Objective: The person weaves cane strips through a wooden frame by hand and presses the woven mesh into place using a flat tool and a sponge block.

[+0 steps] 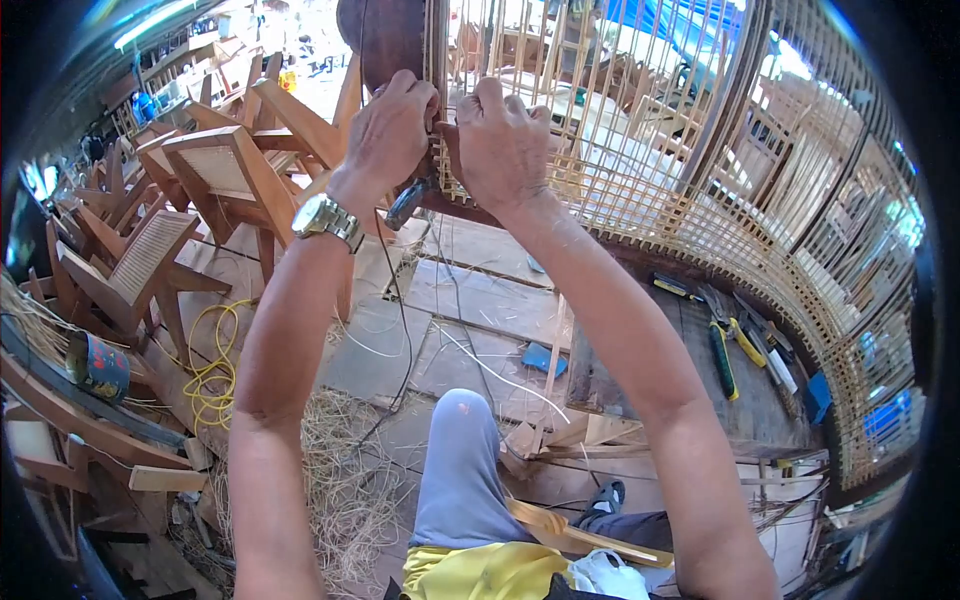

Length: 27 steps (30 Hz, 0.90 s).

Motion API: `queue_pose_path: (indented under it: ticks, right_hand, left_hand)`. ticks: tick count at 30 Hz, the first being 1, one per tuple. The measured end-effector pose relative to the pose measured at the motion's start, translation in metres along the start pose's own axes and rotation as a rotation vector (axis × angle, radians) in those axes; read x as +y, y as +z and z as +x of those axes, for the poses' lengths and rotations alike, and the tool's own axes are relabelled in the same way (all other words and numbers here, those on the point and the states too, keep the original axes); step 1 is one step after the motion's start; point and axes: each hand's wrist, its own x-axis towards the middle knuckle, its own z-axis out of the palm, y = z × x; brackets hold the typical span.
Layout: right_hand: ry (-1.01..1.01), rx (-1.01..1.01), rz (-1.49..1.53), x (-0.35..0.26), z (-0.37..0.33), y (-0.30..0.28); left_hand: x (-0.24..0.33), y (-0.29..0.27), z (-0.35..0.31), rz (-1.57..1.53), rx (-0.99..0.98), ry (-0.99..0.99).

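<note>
Under both hands [445, 135], woven cane panel [640, 150]

- Fingertips of my left hand [390, 125] and right hand [503, 140]: hidden against the cane weave [640, 150]; I cannot tell their grip.
- Dark tool [405, 205] under my left palm: mostly covered.
- Wooden frame [385, 35]: top cut off by the picture's edge.
- Small tools on the plank [725, 350]: too small to identify.

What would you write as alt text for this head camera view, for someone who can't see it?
Seen from above, a person's left hand and right hand work together at the edge of a curved wooden frame strung with an open cane lattice. A metal wristwatch sits on the left wrist. Wooden chairs stand to the left, with loose straw and hand tools on the plank floor.
</note>
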Motion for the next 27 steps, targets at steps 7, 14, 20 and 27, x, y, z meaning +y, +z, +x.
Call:
queue_pose_path:
  ticks: [7,14,20,27]
  right_hand:
    - [-0.025,0.016,-0.041,0.005,0.002,0.007]
    - [-0.100,-0.152,0.053,0.014,-0.002,-0.009]
    - [-0.059,-0.312,0.326,0.052,-0.018,-0.068]
    - [-0.003,-0.573,0.410,0.085,-0.072,-0.142]
  left_hand:
    - [-0.016,-0.019,0.001,-0.188,-0.167,-0.177]
    - [-0.051,-0.005,-0.030,0.052,-0.114,-0.281]
    - [-0.068,-0.011,-0.059,-0.097,0.052,-0.383]
    - [-0.025,0.005,-0.040,-0.242,0.097,-0.324]
